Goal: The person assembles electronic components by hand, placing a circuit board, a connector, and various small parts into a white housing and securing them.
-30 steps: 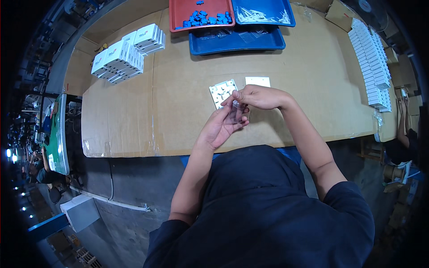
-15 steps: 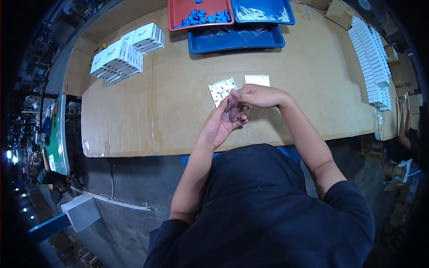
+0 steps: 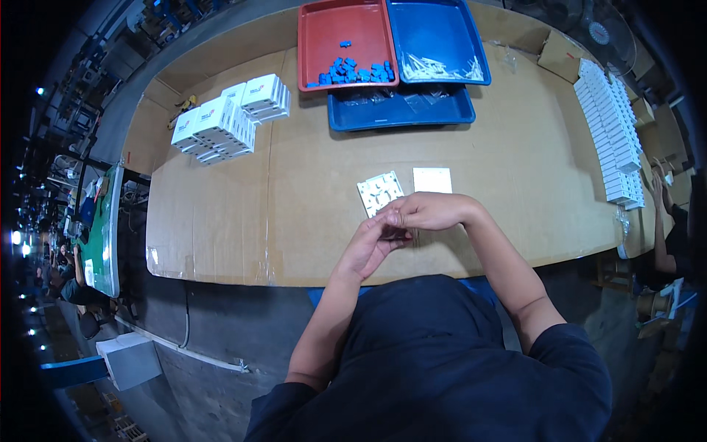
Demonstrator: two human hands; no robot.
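Note:
Both my hands meet over the near middle of the cardboard-covered table. My left hand (image 3: 368, 249) is turned palm up with curled fingers around a small clear plastic bag, now mostly hidden by the hands. Reaching across from the right, my right hand (image 3: 436, 211) has its thumb and fingers closed at the left fingertips, on the bag as far as I can see. Just beyond them lies a white plastic base (image 3: 381, 190) with moulded raised parts, its near edge partly covered by my hands. A plain white square plate (image 3: 432, 179) lies to its right.
A red tray (image 3: 342, 29) of small blue parts and a blue tray (image 3: 434, 33) of thin white pieces rest above another blue tray (image 3: 368, 118) holding clear bags. White boxes (image 3: 224, 121) are stacked at left. White parts (image 3: 607, 132) stand in rows at right, near another person's arm (image 3: 663, 236).
The view has shifted, so the table and trays sit lower in the picture. My right hand has closed further over the left, and the clear bag between them shows less.

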